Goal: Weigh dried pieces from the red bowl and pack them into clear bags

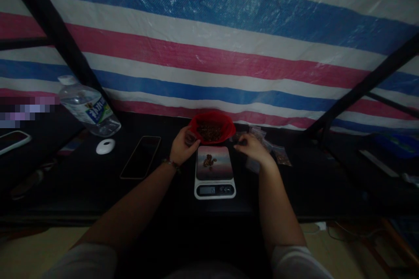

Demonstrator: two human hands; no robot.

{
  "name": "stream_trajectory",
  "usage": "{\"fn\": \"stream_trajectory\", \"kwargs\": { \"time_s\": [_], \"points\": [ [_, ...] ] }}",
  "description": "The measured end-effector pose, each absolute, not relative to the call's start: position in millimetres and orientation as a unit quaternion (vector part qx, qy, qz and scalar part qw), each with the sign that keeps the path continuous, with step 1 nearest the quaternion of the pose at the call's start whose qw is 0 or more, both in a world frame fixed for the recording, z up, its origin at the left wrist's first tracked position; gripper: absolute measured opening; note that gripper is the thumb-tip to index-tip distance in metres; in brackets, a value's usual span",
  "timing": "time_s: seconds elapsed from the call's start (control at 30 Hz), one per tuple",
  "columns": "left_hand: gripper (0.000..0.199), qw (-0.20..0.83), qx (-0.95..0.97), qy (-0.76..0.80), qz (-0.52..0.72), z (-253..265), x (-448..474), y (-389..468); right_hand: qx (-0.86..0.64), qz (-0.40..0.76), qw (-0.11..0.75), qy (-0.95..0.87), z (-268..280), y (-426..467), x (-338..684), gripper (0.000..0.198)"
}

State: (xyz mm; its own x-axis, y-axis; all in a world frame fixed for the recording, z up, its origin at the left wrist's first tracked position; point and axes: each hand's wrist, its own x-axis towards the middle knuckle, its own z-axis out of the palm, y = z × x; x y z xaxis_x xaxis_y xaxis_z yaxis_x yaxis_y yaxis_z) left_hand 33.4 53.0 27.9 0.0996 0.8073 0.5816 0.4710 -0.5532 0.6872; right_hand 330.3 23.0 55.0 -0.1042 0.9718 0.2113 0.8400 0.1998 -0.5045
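Note:
A white kitchen scale point(215, 186) with a small display lies between my forearms. A little pile of brown pieces point(208, 161) rests on its plate. Behind the scale is a red plastic bag or bag-lined bowl point(230, 130) holding many small brown pieces. My left hand point(183, 144) is at the left side of the red container, fingers curled round something clear that is too dark to name. To the right, my right hand point(253, 147) has its thumb and fingers brought together beside small clear zip bags point(257, 133); what lies between the fingertips is unclear.
A phone point(141, 157), a white computer mouse point(105, 146) and a large clear bottle point(90, 111) stand on the left of the black table. One filled zip bag point(281, 156) lies right of my right hand. Black frame bars point(363, 83) and a striped sheet point(209, 61) close off the back.

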Motion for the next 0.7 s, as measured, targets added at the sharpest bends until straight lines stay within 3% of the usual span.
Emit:
{"fn": "stream_trajectory", "kwargs": {
  "time_s": [0.13,0.3,0.53,0.7],
  "points": [
    [0.052,0.166,0.722,0.442,0.505,28,31,54,-0.501,0.225,0.23,-0.803,74,9,292,0.017],
    [0.048,0.158,0.721,0.435,0.516,25,29,56,-0.396,0.214,0.168,-0.877,73,2,243,0.052],
    [0.051,0.172,0.727,0.426,0.51,24,29,56,-0.421,0.189,0.096,-0.882,65,9,228,0.021],
    [0.059,0.219,0.774,0.393,0.445,25,30,55,-0.434,0.144,0.073,-0.886,69,10,224,0.015]
  ]
}}
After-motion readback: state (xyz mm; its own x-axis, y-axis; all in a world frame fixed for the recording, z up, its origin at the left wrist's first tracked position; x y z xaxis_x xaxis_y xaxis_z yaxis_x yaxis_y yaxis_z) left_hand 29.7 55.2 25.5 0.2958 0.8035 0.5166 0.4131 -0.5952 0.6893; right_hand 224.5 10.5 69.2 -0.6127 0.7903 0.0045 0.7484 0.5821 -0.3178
